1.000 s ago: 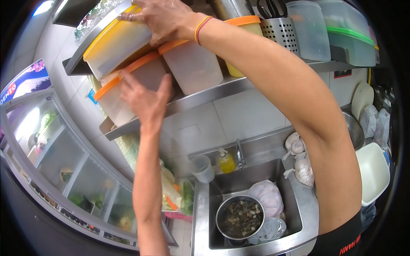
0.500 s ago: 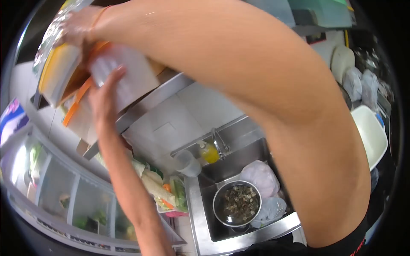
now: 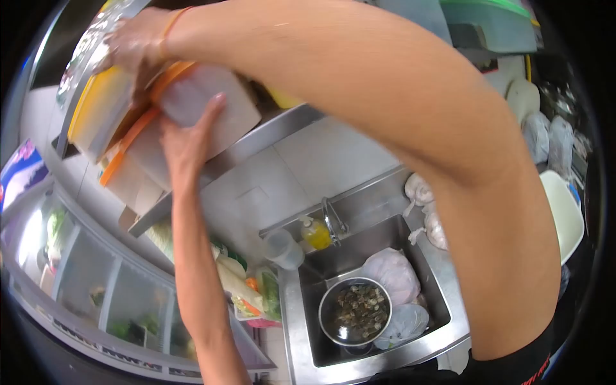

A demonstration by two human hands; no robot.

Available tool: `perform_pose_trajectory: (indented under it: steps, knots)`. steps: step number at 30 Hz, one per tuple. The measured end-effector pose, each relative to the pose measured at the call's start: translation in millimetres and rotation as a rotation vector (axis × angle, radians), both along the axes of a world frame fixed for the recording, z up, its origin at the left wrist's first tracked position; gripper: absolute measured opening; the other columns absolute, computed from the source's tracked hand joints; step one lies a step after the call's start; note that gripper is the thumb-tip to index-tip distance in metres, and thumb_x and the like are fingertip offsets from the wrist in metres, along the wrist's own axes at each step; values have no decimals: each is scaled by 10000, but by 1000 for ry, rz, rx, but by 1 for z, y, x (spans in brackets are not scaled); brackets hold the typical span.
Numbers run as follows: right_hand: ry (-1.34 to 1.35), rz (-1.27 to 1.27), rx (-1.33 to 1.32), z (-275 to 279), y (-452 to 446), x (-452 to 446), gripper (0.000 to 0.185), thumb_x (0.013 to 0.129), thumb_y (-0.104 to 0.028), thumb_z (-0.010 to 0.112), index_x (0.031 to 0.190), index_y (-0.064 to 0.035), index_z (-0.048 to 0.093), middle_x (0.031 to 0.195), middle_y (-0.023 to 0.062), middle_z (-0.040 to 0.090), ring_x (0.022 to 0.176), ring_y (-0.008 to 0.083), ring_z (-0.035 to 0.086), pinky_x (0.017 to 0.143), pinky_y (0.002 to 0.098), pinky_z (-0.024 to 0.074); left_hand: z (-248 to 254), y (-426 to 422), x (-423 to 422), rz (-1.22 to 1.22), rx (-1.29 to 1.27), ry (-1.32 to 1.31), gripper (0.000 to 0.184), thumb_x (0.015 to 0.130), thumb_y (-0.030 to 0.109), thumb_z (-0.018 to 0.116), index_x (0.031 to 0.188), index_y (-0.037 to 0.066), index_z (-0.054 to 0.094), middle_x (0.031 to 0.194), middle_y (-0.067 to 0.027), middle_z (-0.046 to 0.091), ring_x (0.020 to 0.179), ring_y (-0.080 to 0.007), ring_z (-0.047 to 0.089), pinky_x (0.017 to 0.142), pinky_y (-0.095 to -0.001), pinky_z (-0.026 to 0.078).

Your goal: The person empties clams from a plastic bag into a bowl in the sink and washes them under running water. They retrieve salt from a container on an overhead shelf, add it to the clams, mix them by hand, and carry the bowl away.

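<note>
On a metal shelf, a clear plastic container (image 3: 221, 106) with an orange lid lies on its side. My left hand (image 3: 189, 138) grips it from below, with the thumb along its wall. A second orange-lidded container (image 3: 149, 147) sits beside it, close to the fingers of that hand. My right hand (image 3: 138, 48) reaches over from above, bent at the lid end of the first container. Some of its fingers rest by a yellow-lidded container (image 3: 96, 112) and crinkled foil (image 3: 83, 54); the exact contact is partly hidden.
Below is a steel sink (image 3: 443, 301) holding a pot (image 3: 356, 311) of small shellfish and plastic bags (image 3: 391, 273). A faucet (image 3: 330, 221), soap bottle (image 3: 314, 232) and cup (image 3: 282, 249) stand behind it. Garlic bags (image 3: 433, 228) lie at right; a glass-door fridge (image 3: 83, 269) stands left.
My left hand has shifted right and slightly up, and the orange-lidded container sits a little further right in view. My right hand stays at the lids. The view has shifted slightly.
</note>
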State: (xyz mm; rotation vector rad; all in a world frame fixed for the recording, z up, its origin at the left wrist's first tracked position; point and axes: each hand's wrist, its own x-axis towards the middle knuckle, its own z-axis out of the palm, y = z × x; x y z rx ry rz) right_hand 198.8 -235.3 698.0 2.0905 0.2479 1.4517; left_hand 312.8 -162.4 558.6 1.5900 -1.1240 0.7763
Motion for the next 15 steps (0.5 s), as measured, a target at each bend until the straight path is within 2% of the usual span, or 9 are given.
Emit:
perform_pose_trajectory:
  steps: [1,3,4,7,8,11,12,14,15]
  knots:
    - [-8,-54,-42,2,3,4,943,582,-630,792,1419,-315,491,1316,124,555,1221,337,523,997,446,452,-3,-7,-6,397,66,15,1084,633,589,826,1334,-121,403,1277,-339,500,1235,-455,469,1038,-482,394]
    - [15,39,-79,11,0,15,813,632,-630,772,1353,-326,550,1317,99,583,1243,303,532,1014,435,451,-11,-13,-19,532,68,-6,1164,639,630,798,1380,-130,321,1308,-372,408,1263,-506,385,1058,-513,355]
    - [114,74,-25,5,-8,5,690,711,-460,769,1336,-252,564,1266,110,604,1165,323,567,964,439,473,-15,-10,-26,489,-1,-14,1149,642,607,803,1386,-123,318,1306,-362,404,1248,-506,394,1054,-515,356]
    - [294,-75,16,17,-8,-25,916,645,-387,814,1442,-130,442,1410,187,490,1319,301,458,1093,385,379,-22,-1,-35,391,-220,-138,1088,653,531,811,1407,-79,318,1309,-339,388,1223,-501,405,1048,-521,352]
    - [354,97,-17,14,-14,-45,938,672,-418,798,1476,-152,394,1380,172,528,1285,291,499,1079,370,392,-21,3,-28,390,-308,-233,1058,658,500,810,1418,-50,324,1315,-336,380,1230,-497,398,1050,-525,345]
    - [83,261,-160,32,-52,-1,805,686,-385,768,1398,-122,499,1296,188,584,1223,324,541,1033,387,431,-11,19,-27,555,-511,-457,948,676,398,798,1434,37,358,1328,-320,361,1253,-467,379,1055,-532,322]
    - [118,247,-80,27,-44,-23,753,687,-370,755,1351,-94,532,1270,195,595,1208,332,545,1028,392,432,-6,24,-27,639,-568,-521,912,682,362,793,1436,66,373,1331,-313,356,1262,-454,373,1056,-535,314]
    - [183,222,84,10,-41,-79,657,689,-338,729,1258,-38,597,1218,209,616,1178,349,553,1019,403,435,2,31,-13,634,-475,-523,853,698,318,778,1427,90,399,1320,-302,362,1270,-431,369,1054,-537,300]
    - [29,217,104,4,-55,-84,581,691,-308,704,1187,-17,623,1176,212,627,1146,355,563,1002,409,444,2,33,-9,636,-425,-523,825,706,296,770,1423,103,412,1315,-296,365,1273,-420,366,1053,-539,293]
